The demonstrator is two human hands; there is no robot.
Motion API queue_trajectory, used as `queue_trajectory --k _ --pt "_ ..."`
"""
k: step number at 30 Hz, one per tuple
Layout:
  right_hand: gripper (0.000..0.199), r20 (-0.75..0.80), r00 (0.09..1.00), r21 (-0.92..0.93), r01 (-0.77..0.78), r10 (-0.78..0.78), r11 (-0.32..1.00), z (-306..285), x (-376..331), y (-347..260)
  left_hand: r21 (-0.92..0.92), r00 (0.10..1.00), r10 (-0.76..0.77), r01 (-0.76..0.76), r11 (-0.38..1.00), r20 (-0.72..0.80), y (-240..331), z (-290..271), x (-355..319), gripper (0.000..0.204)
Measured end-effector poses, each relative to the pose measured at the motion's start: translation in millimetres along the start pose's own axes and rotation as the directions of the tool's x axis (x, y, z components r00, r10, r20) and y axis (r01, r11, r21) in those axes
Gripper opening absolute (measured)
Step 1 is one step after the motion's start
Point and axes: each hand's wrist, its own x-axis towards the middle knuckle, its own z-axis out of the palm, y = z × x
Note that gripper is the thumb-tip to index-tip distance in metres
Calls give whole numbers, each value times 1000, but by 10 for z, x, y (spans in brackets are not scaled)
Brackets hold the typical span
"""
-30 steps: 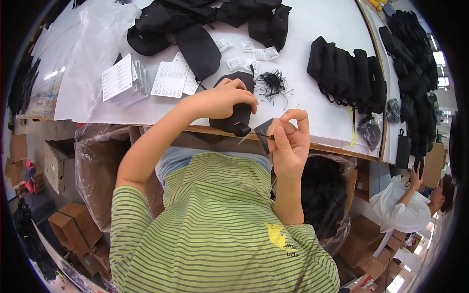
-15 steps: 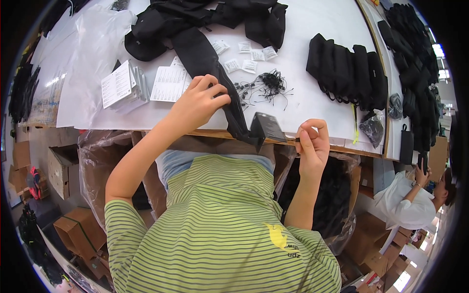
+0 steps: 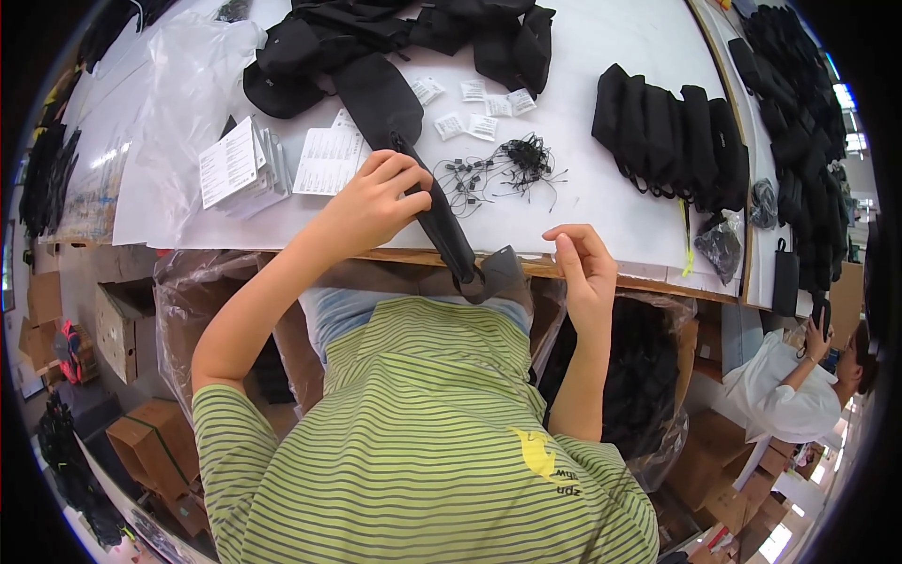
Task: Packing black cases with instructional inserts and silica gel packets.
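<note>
A long black fabric pouch (image 3: 446, 235) slants down over the table's front edge. My left hand (image 3: 381, 202) is closed on its upper part. From the pouch's lower end hangs a dark hang tag (image 3: 505, 271), just in front of the edge. My right hand (image 3: 587, 273) is to the right of the tag and apart from it, with thumb and forefinger loosely parted and nothing visible between them. A tangle of black tag strings (image 3: 526, 162) lies beyond the pouch. Near my left hand are printed white cards (image 3: 324, 162).
Black fabric goods (image 3: 319, 38) are heaped at the back, beside small white sachets (image 3: 482, 127). Several black pouches (image 3: 662, 136) form a row on the right. A card stack (image 3: 235, 169) and plastic sheet (image 3: 183, 103) lie left. Another person (image 3: 785, 385) works far right.
My right hand has let go of the tag string and its fingers have parted. The tag has dropped and turned against the pouch's end. My left hand keeps its hold.
</note>
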Motion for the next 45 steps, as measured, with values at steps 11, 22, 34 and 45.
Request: queue_trajectory --k 11,22,34,45 --pt "40 458 884 -353 276 -92 894 -35 -81 75 -51 999 27 -29 998 -44 -122 87 -68 33" --pt "37 376 899 -579 417 -225 701 334 -183 559 -23 993 121 -120 992 19 -206 142 110 28" --pt "46 79 968 905 31 -239 424 -573 -346 631 -83 998 68 -66 994 12 -34 101 336 19" --pt "12 -555 791 607 174 257 775 -269 156 616 -433 868 -170 392 812 468 1073 -125 -210 23"
